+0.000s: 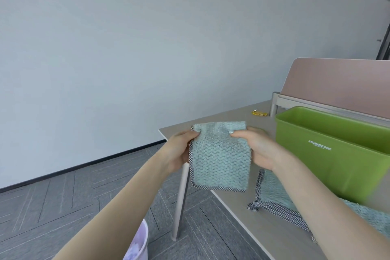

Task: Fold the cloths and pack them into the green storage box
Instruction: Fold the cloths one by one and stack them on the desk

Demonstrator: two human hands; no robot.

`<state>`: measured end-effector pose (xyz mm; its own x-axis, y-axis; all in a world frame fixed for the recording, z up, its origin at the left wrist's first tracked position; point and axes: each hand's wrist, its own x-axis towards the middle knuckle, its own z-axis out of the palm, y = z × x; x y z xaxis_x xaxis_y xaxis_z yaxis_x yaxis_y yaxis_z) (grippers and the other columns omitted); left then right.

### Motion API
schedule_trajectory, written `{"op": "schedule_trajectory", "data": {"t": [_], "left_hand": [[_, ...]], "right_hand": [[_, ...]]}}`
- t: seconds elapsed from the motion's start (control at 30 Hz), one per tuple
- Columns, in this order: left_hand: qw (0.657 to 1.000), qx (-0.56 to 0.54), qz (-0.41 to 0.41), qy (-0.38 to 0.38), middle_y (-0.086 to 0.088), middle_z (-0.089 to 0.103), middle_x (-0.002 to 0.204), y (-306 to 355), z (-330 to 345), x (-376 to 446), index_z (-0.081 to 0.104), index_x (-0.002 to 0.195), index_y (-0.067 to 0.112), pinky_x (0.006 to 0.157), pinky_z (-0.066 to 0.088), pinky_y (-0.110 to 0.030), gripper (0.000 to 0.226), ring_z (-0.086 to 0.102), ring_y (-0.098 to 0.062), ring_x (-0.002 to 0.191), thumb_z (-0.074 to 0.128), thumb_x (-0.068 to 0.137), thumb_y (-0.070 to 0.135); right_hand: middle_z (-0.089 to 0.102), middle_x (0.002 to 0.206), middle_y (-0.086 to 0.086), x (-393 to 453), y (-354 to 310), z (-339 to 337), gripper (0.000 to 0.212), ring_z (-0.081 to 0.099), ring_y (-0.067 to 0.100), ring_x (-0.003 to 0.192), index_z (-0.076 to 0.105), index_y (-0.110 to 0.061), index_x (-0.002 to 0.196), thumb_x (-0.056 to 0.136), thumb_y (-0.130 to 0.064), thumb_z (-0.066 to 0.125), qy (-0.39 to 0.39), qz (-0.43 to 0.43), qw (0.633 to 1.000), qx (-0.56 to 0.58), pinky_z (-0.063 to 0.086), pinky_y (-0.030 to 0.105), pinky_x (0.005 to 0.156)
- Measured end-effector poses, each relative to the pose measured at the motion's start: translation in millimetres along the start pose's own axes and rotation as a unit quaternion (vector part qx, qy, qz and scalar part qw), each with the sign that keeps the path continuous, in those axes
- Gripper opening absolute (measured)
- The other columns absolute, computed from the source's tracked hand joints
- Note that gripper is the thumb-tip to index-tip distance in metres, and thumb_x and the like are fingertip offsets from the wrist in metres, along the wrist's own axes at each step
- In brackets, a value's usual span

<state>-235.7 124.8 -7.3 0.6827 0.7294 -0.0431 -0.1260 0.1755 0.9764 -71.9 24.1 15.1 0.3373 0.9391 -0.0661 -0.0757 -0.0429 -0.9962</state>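
A folded pale green cloth (221,158) with a checked black-and-white border hangs in the air over the table's left corner. My left hand (179,152) pinches its upper left edge and my right hand (257,150) pinches its upper right edge. The green storage box (329,154), marked STORAGE BOX, stands open on the table to the right of my hands. A second pale green cloth (280,200) with the same checked border lies flat on the table in front of the box, partly hidden under my right forearm.
The beige table (249,213) ends at a left edge just below the held cloth, with a metal leg under it. A small yellow wrapper (259,113) lies at the back. A pink divider panel (337,84) stands behind the box. A lilac bin (137,245) sits on the floor.
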Motion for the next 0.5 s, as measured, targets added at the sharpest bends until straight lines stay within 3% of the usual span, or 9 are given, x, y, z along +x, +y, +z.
{"op": "schedule_trajectory", "data": {"t": [0.07,0.17,0.27,0.4,0.5], "left_hand": [[1.0,-0.001,0.003,0.007,-0.002,0.074,0.077,-1.2,-1.7,-1.7,0.065,0.094,0.006,0.057,0.055,-0.02,0.018,0.07,-0.011,0.065,0.048,0.094,0.011],[1.0,-0.006,0.018,-0.01,-0.004,0.074,0.088,4.9,-9.0,-6.4,0.066,0.101,0.009,0.061,0.056,-0.022,0.021,0.071,-0.012,0.073,0.047,0.094,0.006],[0.996,0.016,0.065,-0.054,0.0,0.075,0.085,17.1,-13.9,-15.9,0.066,0.099,0.01,0.061,0.057,-0.021,0.026,0.071,-0.01,0.073,0.043,0.093,0.0],[0.975,0.143,0.167,-0.016,0.004,0.069,0.064,31.3,-12.9,-22.4,0.065,0.07,0.019,0.056,0.052,-0.02,0.039,0.064,-0.011,0.062,0.043,0.089,-0.007],[0.959,0.2,0.2,0.002,0.004,0.049,0.052,30.0,-8.3,-24.2,0.057,0.049,0.022,0.046,0.031,-0.02,0.056,0.042,-0.01,0.051,0.029,0.085,-0.01]], "right_hand": [[0.069,0.079,0.003,-2.0,0.9,-2.0,0.015,0.064,0.014,0.069,0.064,-0.013,0.09,0.092,-0.007,0.05,-0.008,-0.002,1.0,-0.019,0.05,0.025,0.058],[0.065,0.079,0.004,-7.0,-1.7,-5.2,0.012,0.061,0.014,0.065,0.061,-0.008,0.098,0.092,-0.009,0.051,-0.027,-0.012,0.999,-0.036,0.05,0.02,0.047],[0.068,0.076,0.002,-14.5,-7.2,-11.1,0.015,0.064,0.011,0.063,0.061,-0.009,0.096,0.093,-0.004,0.047,-0.091,-0.05,0.995,-0.001,0.053,0.02,0.048],[0.068,0.073,-0.003,-19.7,-8.4,-8.6,0.032,0.061,0.008,0.064,0.065,-0.016,0.085,0.092,0.004,0.041,-0.089,-0.113,0.987,-0.069,0.053,0.019,0.05],[0.062,0.078,-0.001,-20.0,-3.4,-4.6,0.044,0.057,0.011,0.073,0.061,-0.017,0.069,0.09,0.009,0.033,-0.027,-0.172,0.976,-0.13,0.05,0.021,0.06]]}}
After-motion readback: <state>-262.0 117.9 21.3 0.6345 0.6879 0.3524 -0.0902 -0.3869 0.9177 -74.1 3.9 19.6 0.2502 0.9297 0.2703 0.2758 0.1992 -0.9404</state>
